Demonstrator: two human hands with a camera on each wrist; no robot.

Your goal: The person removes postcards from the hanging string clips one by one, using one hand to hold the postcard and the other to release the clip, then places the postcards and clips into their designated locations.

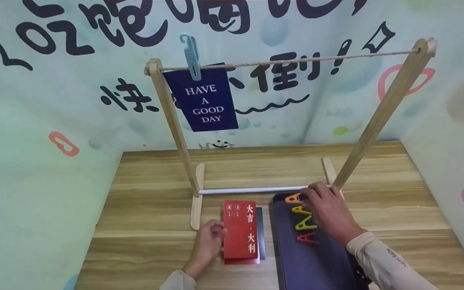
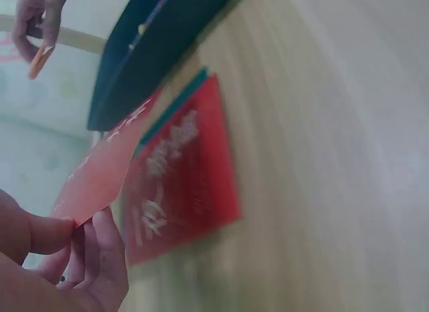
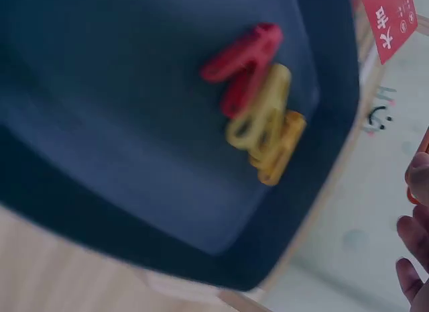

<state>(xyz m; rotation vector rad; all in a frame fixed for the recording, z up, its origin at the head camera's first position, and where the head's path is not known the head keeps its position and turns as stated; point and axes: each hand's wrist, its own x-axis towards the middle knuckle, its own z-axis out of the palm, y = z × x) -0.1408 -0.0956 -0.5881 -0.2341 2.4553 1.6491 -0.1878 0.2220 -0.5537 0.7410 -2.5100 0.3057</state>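
My left hand [image 1: 207,241] pinches a red card [image 1: 238,231] with white characters by its edge, thumb on one face and fingers behind. In the left wrist view that card [image 2: 100,171] is raised above another red card [image 2: 177,178] and a teal one on the table. Over the far end of the dark tray [image 1: 308,268], my right hand [image 1: 328,207] pinches an orange clip [image 1: 292,198] between thumb and fingers; the left wrist view shows this clip [image 2: 41,60] lifted above the tray. Yellow clips [image 1: 305,222] and a red clip [image 1: 307,238] lie in the tray.
Behind the cards stands a wooden rack with a left post [image 1: 175,129], a right post [image 1: 381,108] and a rope [image 1: 296,60] between them. A light blue clothespin [image 1: 192,58] holds a dark blue card [image 1: 210,106] at the rope's left end. Printed walls enclose the table.
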